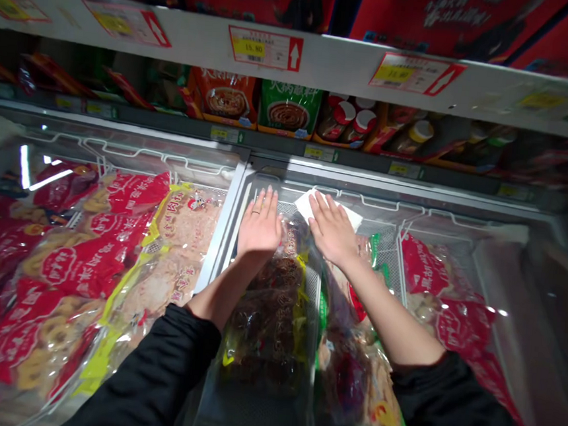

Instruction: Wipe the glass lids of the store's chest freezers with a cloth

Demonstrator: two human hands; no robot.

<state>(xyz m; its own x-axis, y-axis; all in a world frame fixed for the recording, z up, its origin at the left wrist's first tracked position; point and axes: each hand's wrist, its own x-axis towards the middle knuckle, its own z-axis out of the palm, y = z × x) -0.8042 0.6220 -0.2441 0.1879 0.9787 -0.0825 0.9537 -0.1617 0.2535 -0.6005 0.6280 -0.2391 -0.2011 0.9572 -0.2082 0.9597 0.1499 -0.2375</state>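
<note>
My left hand lies flat with its fingers stretched out on the glass lid of a freezer, near the metal frame. A ring shows on one finger. To its right, my right hand is spread flat over a white cloth or paper wipe, pressing it against the glass. Only the wipe's edges show around the fingers. Beneath the lid, under my left hand, lie dark packaged foods. Mixed clear bags lie below my right forearm.
Left of the metal frame, under another lid, are red bags and yellow-edged meat packs. More red bags lie at the right. Behind the freezer runs a shelf with price tags, sauce boxes and jars.
</note>
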